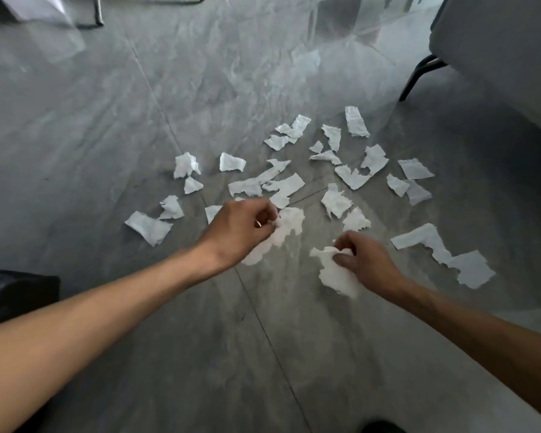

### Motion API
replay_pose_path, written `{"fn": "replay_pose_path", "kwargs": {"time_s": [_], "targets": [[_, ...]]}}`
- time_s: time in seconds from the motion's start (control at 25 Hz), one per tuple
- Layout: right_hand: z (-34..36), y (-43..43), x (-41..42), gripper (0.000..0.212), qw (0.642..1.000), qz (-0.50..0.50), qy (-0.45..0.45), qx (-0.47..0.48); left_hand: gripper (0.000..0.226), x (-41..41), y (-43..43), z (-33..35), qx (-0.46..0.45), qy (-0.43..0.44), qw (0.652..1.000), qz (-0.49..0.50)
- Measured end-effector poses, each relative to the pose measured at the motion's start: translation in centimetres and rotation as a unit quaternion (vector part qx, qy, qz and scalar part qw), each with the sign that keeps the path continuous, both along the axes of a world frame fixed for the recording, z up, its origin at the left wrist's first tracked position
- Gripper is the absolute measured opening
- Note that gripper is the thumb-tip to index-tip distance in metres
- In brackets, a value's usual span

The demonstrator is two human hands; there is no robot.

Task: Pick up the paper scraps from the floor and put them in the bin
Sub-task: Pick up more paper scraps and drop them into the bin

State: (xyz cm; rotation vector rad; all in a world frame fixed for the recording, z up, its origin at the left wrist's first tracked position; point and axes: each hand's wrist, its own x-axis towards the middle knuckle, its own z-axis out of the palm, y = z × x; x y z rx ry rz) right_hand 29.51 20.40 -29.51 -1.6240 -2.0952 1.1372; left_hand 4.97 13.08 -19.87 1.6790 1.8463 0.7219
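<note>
Left forearm (75,332): bare, nearest the lens, reaching from the lower left corner toward the middle.
Right forearm (481,335): bare, entering from the lower right edge.
Glossy grey marbled tile floor (138,104): crossed by thin dark joints, spread under everything.
Grey upholstered seat (506,51): upper right corner, above a thin black metal leg (419,73).
Dark blurred object (16,295): at the left edge, beside the left forearm; too unclear to name.
Torn white paper scraps (281,185): scattered flat on the floor beyond and around both hands, several overlapping.
Long jagged white paper strip (444,254): on the floor just right of the right hand, not touched.
Left hand (241,229): fingers curled, pinching a crumpled white paper bunch (289,223).
Right hand (366,260): thumb and curled fingers clamped on a crumpled white paper wad (334,273); contact with the floor unclear.
Spacing of the hands: apart, side by side, low over the floor.
</note>
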Motion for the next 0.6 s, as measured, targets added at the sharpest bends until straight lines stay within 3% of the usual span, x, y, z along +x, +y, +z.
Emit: {"fn": "replay_pose_path", "kwargs": {"time_s": [0.16,0.32,0.44,0.6], "targets": [[7.4,-1.5,-7.1,0.016,0.980,0.017,0.138,-0.141,0.009,-4.6,-3.4,6.1,0.076,-0.048,0.992,0.085],[15.0,-3.5,-15.7,0.014,0.963,0.131,0.153,-0.180,0.007,-11.9,-9.7,12.3,0.154,-0.011,0.975,0.162],[18.3,-5.8,-21.9,0.012,0.945,0.204,0.147,-0.210,0.007,-16.8,-14.9,13.8,0.133,0.044,0.968,0.210],[20.5,-9.7,-29.6,0.014,0.918,0.288,0.146,-0.228,0.010,-21.4,-22.1,11.2,0.040,0.112,0.944,0.307]]}}
